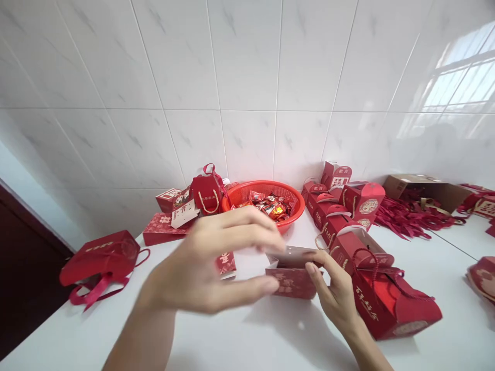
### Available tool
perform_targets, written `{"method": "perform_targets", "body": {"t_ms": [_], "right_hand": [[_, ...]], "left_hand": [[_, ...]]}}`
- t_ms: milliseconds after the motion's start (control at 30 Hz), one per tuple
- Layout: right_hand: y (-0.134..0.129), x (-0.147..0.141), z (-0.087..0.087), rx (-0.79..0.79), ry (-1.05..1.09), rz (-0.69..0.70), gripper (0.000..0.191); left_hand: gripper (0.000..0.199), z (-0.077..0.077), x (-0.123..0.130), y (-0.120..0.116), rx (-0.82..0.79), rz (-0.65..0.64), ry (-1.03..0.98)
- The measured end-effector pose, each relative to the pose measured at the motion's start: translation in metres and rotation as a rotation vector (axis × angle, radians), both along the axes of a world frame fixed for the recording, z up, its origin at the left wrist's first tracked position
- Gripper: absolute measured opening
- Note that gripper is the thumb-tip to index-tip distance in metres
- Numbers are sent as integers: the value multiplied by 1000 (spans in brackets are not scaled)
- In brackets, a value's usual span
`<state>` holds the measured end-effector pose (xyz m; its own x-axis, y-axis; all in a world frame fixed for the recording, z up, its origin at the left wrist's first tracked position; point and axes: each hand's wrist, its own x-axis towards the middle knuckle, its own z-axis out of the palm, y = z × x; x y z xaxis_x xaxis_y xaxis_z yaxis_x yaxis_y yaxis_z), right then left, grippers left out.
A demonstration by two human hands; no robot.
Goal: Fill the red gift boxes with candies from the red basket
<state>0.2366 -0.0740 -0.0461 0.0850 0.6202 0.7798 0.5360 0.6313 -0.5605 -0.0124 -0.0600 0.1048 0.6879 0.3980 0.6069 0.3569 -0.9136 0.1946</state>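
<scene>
A small dark red gift box (296,283) stands on the white table with its top open and pale inner flaps showing. My right hand (335,288) grips its right side, thumb and fingers at the upper edge. To the left of the box hovers my left hand (216,257), slightly blurred, its thumb and fingers apart and nothing between them. Partly hidden behind that hand lies another red box (226,264). Beyond both hands, a red plastic basket (296,196) holds many small wrapped candies (273,206).
Finished-looking red gift boxes (390,304) with cord handles line the right side. Farther right, red ribbons (402,216) lie by a cardboard box (421,180). More red boxes (162,229) are stacked at the back left; a red bag (104,257) lies at the left edge. A tiled wall (247,67) rises behind.
</scene>
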Motion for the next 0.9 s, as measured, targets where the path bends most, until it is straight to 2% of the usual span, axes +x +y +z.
{"method": "perform_targets", "body": {"t_ms": [67,133,167,200,267,333,400,500,567,667,733,833,900], "right_hand": [[-1,1,-2,31,45,-64,15],[-1,2,-5,52,96,-138,15],[-2,2,-7,57,123,-177,10],[-1,2,-9,59,150,-216,7],[-1,3,-12,51,190,-271,20],[-2,5,-12,24,186,-269,23],[-4,8,-8,-14,135,-212,22],[-13,13,3,-87,29,-96,42],[-19,14,11,-149,-22,-59,46],[-27,10,22,-238,-76,-60,26],[-28,5,26,-268,-116,-47,20],[-31,6,34,-270,-166,-15,21],[-39,23,43,-230,-152,-51,16]], "left_hand": [[45,-6,16,18,-89,-58,105],[67,-21,31,36,-193,-52,217],[70,-30,38,44,-232,-36,256],[65,-41,43,49,-267,-25,282],[39,-61,48,56,-335,-40,286],[20,-78,49,59,-375,-76,219],[19,-91,48,60,-362,-89,124],[24,-106,44,62,-290,-66,27],[24,-115,43,62,-251,-76,-15],[23,-125,42,61,-201,-115,-55],[22,-127,42,59,-184,-150,-82],[15,-120,39,56,-195,-229,-85],[14,-108,33,55,-178,-270,-63]]}}
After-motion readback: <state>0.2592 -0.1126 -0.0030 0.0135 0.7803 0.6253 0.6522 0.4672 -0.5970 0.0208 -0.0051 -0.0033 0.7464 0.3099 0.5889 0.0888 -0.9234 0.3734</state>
